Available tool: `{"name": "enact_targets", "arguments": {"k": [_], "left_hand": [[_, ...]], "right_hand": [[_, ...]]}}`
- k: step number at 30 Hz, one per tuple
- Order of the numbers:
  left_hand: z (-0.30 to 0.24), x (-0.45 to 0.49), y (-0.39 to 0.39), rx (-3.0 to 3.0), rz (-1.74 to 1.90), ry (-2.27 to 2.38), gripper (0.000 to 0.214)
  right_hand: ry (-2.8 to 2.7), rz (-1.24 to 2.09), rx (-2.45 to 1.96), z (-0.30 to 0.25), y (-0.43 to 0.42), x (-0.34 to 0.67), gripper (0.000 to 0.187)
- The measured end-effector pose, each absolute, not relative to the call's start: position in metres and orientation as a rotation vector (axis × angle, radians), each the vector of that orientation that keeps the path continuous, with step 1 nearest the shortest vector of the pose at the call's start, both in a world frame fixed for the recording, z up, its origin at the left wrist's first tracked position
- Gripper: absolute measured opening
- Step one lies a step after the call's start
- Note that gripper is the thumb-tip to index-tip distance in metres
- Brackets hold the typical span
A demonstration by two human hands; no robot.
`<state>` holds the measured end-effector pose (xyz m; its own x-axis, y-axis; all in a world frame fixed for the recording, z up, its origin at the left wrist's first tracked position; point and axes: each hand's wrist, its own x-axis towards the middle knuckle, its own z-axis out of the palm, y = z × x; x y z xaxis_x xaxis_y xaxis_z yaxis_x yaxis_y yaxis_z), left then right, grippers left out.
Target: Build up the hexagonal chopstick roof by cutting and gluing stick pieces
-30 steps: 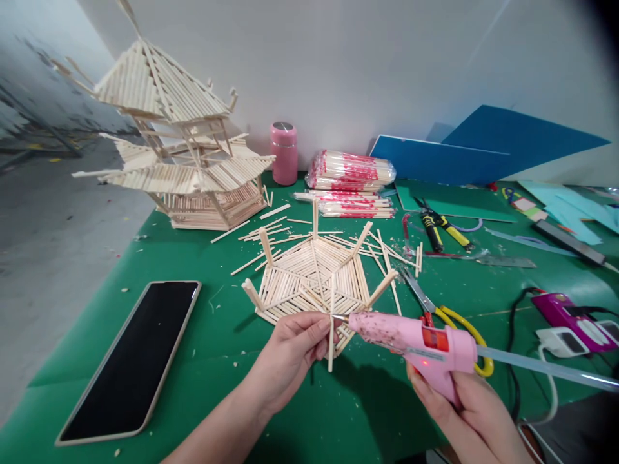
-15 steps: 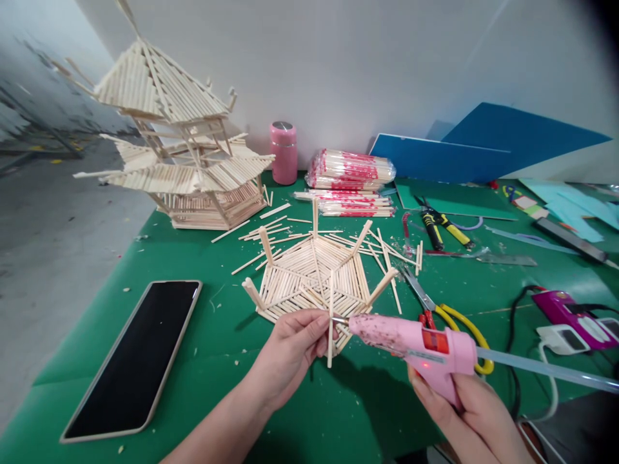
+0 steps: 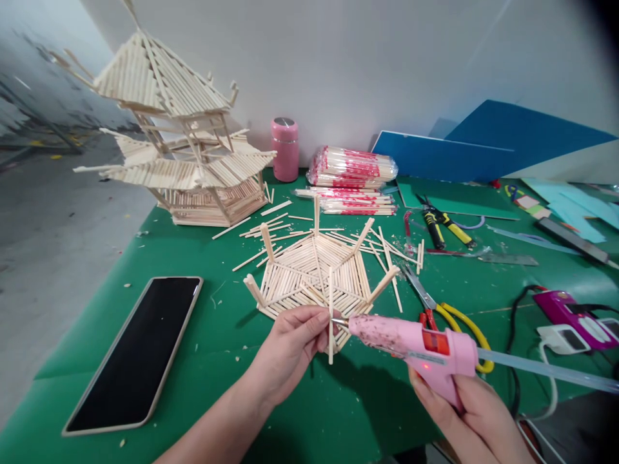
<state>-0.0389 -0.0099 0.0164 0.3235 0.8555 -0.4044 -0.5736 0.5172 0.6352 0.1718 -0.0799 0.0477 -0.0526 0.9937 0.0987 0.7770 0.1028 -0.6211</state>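
Observation:
Between the fingertips of my left hand (image 3: pixel 294 341) is a thin wooden stick (image 3: pixel 331 290), held upright as I see it. My right hand (image 3: pixel 476 412) is wrapped round the handle of a pink hot glue gun (image 3: pixel 411 338), its red light lit. The metal nozzle meets the stick right beside my left fingers. A clear glue stick (image 3: pixel 546 368) juts from the gun's back. Behind my hands lies a hexagonal base of wooden sticks (image 3: pixel 290 290) with short posts rising at its corners; my left hand and the gun hide its near edge.
A stick pagoda (image 3: pixel 193 167) stands back left, a phone (image 3: pixel 135 354) lies left. Loose sticks (image 3: pixel 261 232), packed chopsticks (image 3: pixel 355 167) and a pink flask (image 3: pixel 285 149) are behind the base. Scissors (image 3: pixel 464 328), wire cutters (image 3: pixel 442 225) and a purple power bank (image 3: pixel 570 316) lie right.
Both hands, the stick and the glue gun hold nearly the same pose. The view has shifted very slightly; the nozzle still touches the stick.

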Motion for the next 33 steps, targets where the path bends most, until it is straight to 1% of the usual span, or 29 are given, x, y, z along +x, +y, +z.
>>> {"name": "enact_targets", "arguments": {"k": [11, 19, 23, 27, 33], "left_hand": [[0.012, -0.041, -0.010, 0.428, 0.963, 0.819, 0.012], [0.013, -0.041, -0.010, 0.407, 0.970, 0.811, 0.011], [0.012, -0.041, -0.011, 0.395, 0.970, 0.815, 0.011], [0.011, -0.040, -0.010, 0.422, 0.969, 0.781, 0.010], [0.012, -0.039, -0.011, 0.438, 0.977, 0.749, 0.008]], "right_hand": [[-1.720, 0.610, -1.725, 0.054, -0.081, 0.163, 0.024], [-1.732, 0.578, -1.715, 0.062, -0.079, 0.158, 0.025], [-1.758, 0.589, -1.675, 0.062, -0.080, 0.159, 0.022], [-1.849, 0.511, -1.680, 0.055, -0.082, 0.170, 0.019], [-2.013, 0.389, -1.642, 0.046, -0.078, 0.182, 0.024]]}}
